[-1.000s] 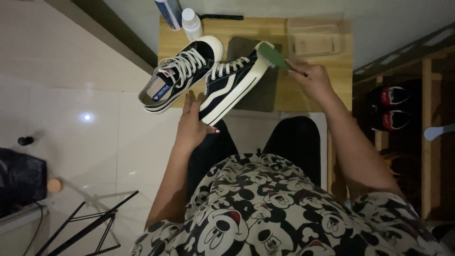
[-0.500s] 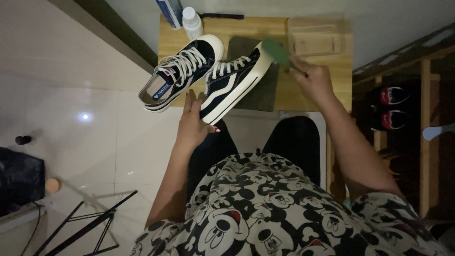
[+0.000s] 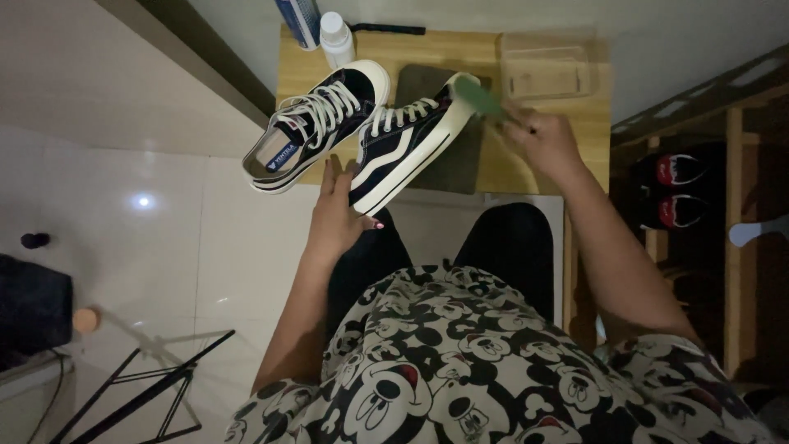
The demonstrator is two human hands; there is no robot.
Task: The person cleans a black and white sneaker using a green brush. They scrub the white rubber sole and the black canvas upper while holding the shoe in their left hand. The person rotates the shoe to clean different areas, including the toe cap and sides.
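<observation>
Your left hand (image 3: 341, 215), fingers wrapped, grips the dark sneaker (image 3: 408, 150) at its heel; at 2 o'clock, your right hand (image 3: 546, 140) pinches a green brush (image 3: 479, 97) against its white toe.

— What's that sneaker (image 3: 407, 152) in my left grip (image 3: 337, 218) made of?
— Dark matt canvas, with a smooth white rubber sole and woven cotton laces.
— And the brush (image 3: 479, 99) in my right grip (image 3: 546, 141)?
— Green plastic, slightly glossy. The worktop (image 3: 534, 168) is pale, matt wood.
</observation>
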